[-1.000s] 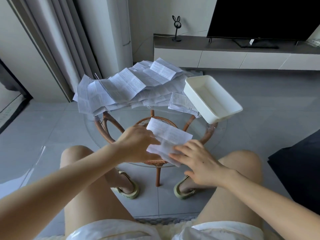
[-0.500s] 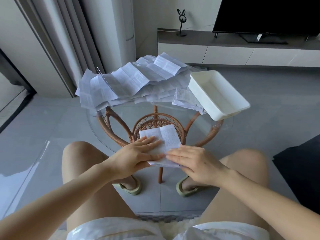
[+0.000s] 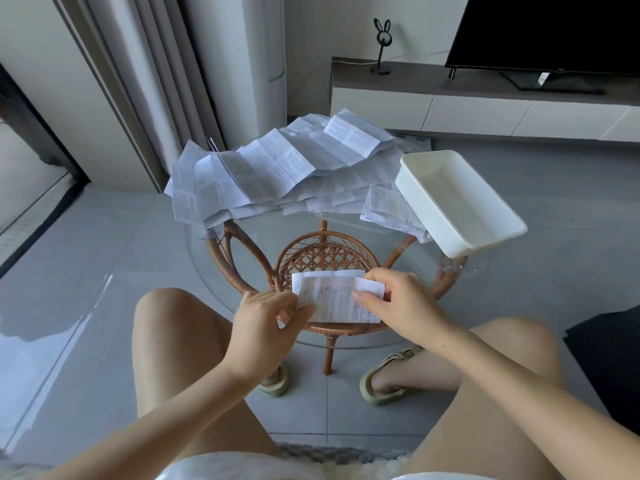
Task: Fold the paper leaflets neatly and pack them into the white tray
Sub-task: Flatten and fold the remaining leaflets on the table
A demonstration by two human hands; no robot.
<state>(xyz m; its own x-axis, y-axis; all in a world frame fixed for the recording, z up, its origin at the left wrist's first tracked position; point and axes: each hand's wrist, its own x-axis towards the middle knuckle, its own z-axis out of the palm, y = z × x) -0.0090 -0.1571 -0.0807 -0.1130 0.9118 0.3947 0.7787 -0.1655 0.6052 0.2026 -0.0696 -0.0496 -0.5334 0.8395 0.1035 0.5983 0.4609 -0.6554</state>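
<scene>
A partly folded printed leaflet [image 3: 330,301] lies at the near edge of the round glass table [image 3: 207,258]. My left hand [image 3: 268,318] pinches its left edge between thumb and fingers. My right hand [image 3: 398,303] pinches its right end, which is turned over toward the middle. A heap of unfolded, creased leaflets [image 3: 277,171] covers the far side of the table. The white tray [image 3: 460,199] stands at the table's right edge with nothing visible in it, overhanging a little.
A few more leaflets [image 3: 391,209] lie partly under the tray's left side. The table has a rattan base [image 3: 322,258]. My knees and sandalled feet flank the table. A dark object [image 3: 609,351] sits at the right, and a TV cabinet [image 3: 485,105] stands beyond.
Both hands lay flat pressing the leaflet half a second ago. Now they pinch its two ends, and the right end is folded over. The view has shifted slightly.
</scene>
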